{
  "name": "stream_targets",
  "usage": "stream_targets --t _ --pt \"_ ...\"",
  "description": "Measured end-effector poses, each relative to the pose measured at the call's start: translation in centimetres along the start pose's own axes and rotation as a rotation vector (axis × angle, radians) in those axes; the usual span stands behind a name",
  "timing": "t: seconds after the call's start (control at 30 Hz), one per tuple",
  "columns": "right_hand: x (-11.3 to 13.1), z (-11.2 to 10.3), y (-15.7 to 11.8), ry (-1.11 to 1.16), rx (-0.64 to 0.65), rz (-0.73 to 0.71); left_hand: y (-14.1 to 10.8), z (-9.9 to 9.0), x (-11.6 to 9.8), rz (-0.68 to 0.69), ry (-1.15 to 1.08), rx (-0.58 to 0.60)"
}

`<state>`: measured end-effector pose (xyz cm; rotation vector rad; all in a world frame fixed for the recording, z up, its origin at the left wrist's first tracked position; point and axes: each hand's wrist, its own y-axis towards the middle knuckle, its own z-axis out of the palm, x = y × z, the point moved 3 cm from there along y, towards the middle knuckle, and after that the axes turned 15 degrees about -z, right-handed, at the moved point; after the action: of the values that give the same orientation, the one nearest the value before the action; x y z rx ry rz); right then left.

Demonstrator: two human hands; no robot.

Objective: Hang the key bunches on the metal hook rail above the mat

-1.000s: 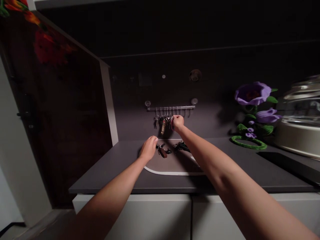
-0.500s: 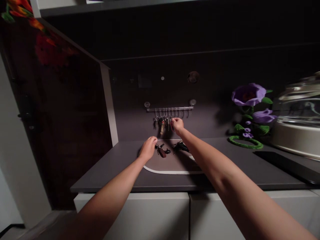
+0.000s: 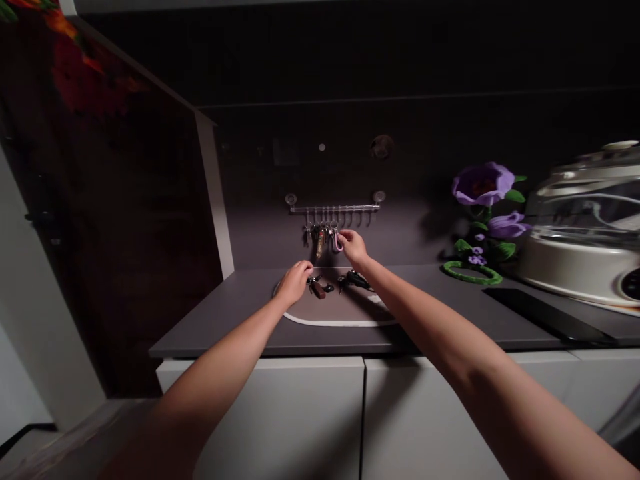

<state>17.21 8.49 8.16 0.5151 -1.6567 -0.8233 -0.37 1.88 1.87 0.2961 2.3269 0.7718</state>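
A clear hook rail (image 3: 335, 209) is fixed to the dark back wall, with several key rings (image 3: 320, 233) hanging from its left and middle hooks. My right hand (image 3: 353, 245) pinches a pink loop (image 3: 339, 243) at the right end of the hanging keys. Below, a brownish mat (image 3: 340, 312) with a white edge lies on the counter. My left hand (image 3: 296, 280) rests over the mat's left side, fingers closed; what they hold, if anything, is hidden. Beside it are keys with a brown fob (image 3: 319, 289), and farther right a black key bunch (image 3: 356, 280).
Purple artificial flowers (image 3: 484, 185) with a green ring base (image 3: 473, 273) stand right of the mat. A flat black object (image 3: 545, 316) lies before a white appliance with a clear cover (image 3: 575, 260). A shelf overhangs the counter (image 3: 215, 320).
The view has shifted slightly. My right hand remains by the hooks, and the pink loop now shows more clearly beside its fingers. My left hand stays over the mat's left side.
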Motion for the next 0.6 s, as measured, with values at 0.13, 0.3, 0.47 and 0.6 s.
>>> stream_targets --t 0.13,0.3,0.47,0.6 --pt "0.1 -0.1 -2.7 0.0 0.173 -0.069 0.0 -0.1 -0.2 -0.005 0.006 0.015" --pt "0.8 -0.5 -6.1 -0.09 0.533 -0.175 0.0 -0.1 -0.1 0.001 0.033 0.021" --pt "1.2 -1.1 -7.6 -0.081 0.857 -0.222 -0.1 -0.2 -0.1 -0.003 0.044 0.031" --pt "0.9 -1.1 -7.8 -0.104 0.991 -0.26 -0.1 -0.1 -0.1 0.012 0.052 0.038"
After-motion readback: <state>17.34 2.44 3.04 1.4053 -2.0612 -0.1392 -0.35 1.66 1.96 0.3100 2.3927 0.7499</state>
